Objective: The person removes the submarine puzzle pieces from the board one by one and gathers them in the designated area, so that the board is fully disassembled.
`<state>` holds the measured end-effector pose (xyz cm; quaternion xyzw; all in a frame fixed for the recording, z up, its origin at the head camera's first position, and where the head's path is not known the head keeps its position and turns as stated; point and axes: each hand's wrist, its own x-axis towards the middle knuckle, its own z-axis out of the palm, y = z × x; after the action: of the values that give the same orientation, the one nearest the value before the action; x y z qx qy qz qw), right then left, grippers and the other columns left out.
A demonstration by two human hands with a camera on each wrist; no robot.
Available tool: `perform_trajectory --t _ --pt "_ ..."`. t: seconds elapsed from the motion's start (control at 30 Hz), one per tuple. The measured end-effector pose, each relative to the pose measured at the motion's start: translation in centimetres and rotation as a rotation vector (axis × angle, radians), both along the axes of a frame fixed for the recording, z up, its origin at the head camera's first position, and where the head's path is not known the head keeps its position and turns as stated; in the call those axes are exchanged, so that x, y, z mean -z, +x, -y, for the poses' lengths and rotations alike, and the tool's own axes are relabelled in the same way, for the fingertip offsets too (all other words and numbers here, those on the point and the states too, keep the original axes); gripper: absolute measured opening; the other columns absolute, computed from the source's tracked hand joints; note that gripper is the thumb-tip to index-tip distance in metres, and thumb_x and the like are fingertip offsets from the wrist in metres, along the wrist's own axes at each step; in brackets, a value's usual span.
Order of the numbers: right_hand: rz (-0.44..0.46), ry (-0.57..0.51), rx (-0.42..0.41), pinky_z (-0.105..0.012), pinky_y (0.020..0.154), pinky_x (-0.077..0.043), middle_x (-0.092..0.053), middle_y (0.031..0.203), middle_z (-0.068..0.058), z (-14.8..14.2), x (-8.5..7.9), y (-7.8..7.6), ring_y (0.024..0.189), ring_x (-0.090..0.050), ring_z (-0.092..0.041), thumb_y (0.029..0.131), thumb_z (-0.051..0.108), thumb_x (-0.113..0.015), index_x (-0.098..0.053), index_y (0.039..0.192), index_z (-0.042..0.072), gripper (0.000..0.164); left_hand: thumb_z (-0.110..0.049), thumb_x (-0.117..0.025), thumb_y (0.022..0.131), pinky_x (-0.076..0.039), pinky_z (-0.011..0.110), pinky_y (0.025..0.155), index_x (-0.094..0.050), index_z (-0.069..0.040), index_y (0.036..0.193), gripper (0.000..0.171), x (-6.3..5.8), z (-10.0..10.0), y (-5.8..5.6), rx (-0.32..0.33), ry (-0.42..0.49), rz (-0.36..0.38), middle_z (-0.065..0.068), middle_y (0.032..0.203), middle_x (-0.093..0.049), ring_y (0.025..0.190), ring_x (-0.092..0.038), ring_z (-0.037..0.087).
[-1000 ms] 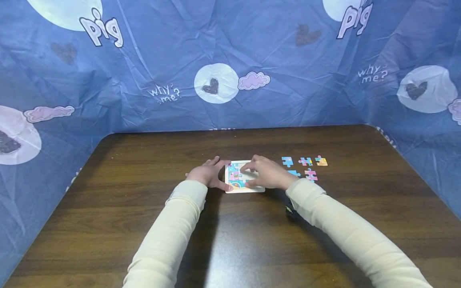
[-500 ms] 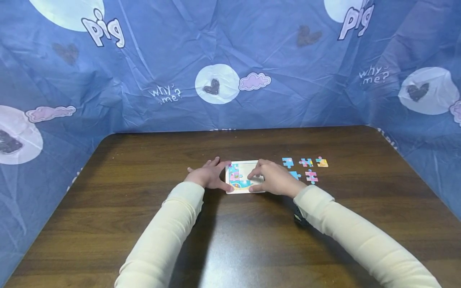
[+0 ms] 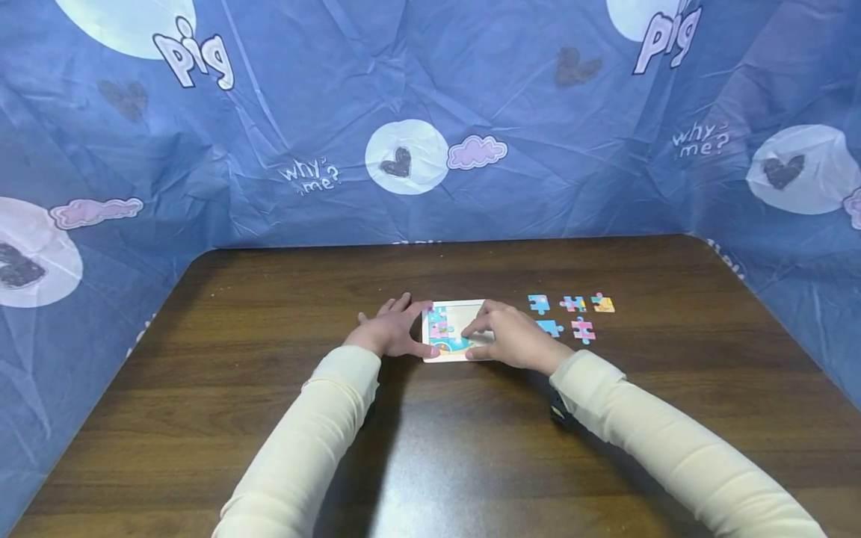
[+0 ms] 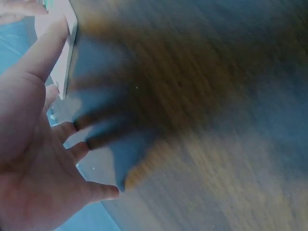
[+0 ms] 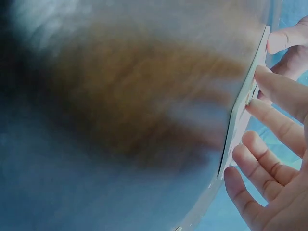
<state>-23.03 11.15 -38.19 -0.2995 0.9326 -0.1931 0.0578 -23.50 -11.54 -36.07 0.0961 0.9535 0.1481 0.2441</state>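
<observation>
A small white puzzle tray (image 3: 447, 359) lies flat on the table, with joined pink and blue pieces (image 3: 439, 329) along its left side and lower edge. The rest of its inside is bare. My left hand (image 3: 389, 330) is spread at the tray's left end, thumb on the near corner and index finger on the far one; its other fingers extend past it in the left wrist view. My right hand (image 3: 516, 338) reaches over the right part. Its index fingertip touches the end of the lower row, and the thumb (image 5: 264, 76) rests at the near edge.
Several loose puzzle pieces lie to the right of the tray, among them a blue one (image 3: 550, 328), a pink one (image 3: 583, 330) and a yellow one (image 3: 602, 302). A blue printed cloth (image 3: 403, 209) hangs behind the brown wooden table (image 3: 269, 373).
My right hand has shifted right from mid-tray, uncovering more of the lower row and the bare inside. My left hand stays at the tray's left end. The loose pieces have not moved.
</observation>
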Motion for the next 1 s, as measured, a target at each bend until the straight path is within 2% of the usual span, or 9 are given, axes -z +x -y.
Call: perform_trajectory --t 0.2,0.53,0.73,1.0 --pt "-0.004 -0.010 -0.002 -0.038 0.083 -0.051 -0.062 0.105 -0.001 0.2 0.1 -0.1 0.093 -0.059 -0.020 0.084 0.029 -0.086 -0.080 0.111 0.015 0.031 -0.047 -0.074 0.091 -0.014 0.078 0.111 -0.025 -0.025 0.162 0.089 0.1 -0.2 0.2 -0.017 -0.004 -0.026 0.016 0.170 -0.008 0.155 -0.009 0.039" --pt "0.043 0.019 0.007 -0.042 0.093 -0.049 -0.060 0.112 -0.006 0.7 -0.1 -0.4 0.101 -0.056 -0.024 0.083 0.024 -0.086 -0.076 0.105 0.012 0.027 -0.041 -0.079 0.089 -0.018 0.083 0.105 -0.027 -0.029 0.161 0.090 -0.5 -1.2 0.4 -0.105 -0.006 0.000 0.011 0.171 -0.009 0.156 -0.009 0.034" --pt "0.054 0.000 -0.006 -0.043 0.095 -0.047 -0.059 0.111 -0.006 0.6 0.0 -0.5 0.102 -0.055 -0.025 0.083 0.021 -0.086 -0.072 0.102 0.012 0.026 -0.042 -0.079 0.089 -0.022 0.083 0.104 -0.028 -0.029 0.161 0.090 -0.6 -1.5 0.3 -0.108 -0.028 0.011 0.009 0.171 -0.009 0.156 -0.009 0.033" --pt "0.020 -0.022 -0.024 -0.043 0.095 -0.048 -0.058 0.110 -0.005 0.6 0.0 -0.4 0.104 -0.056 -0.025 0.080 0.020 -0.088 -0.072 0.101 0.011 0.027 -0.040 -0.079 0.089 -0.023 0.082 0.104 -0.028 -0.028 0.161 0.089 -0.7 -1.6 0.2 -0.118 -0.034 0.022 0.009 0.171 -0.009 0.156 -0.010 0.033"
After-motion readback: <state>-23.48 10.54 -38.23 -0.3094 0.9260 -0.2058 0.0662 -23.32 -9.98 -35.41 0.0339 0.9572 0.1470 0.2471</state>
